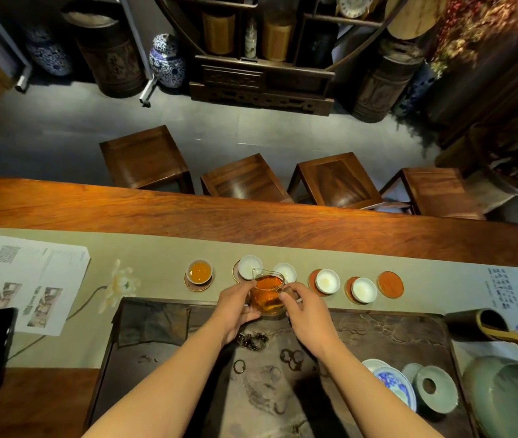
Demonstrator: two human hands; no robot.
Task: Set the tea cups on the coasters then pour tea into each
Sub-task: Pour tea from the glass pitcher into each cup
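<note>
Glass pitcher point(266, 294) of amber tea is gripped by left hand point(238, 306) and right hand point(306, 311); leftmost cup point(199, 271) is full.

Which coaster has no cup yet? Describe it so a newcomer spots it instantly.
Start at the grey-green runner along the long wooden table and follow the row of small cups to its right end. Past the last white cup lies the round orange-red coaster. It alone is bare; every other coaster carries a cup.
</note>
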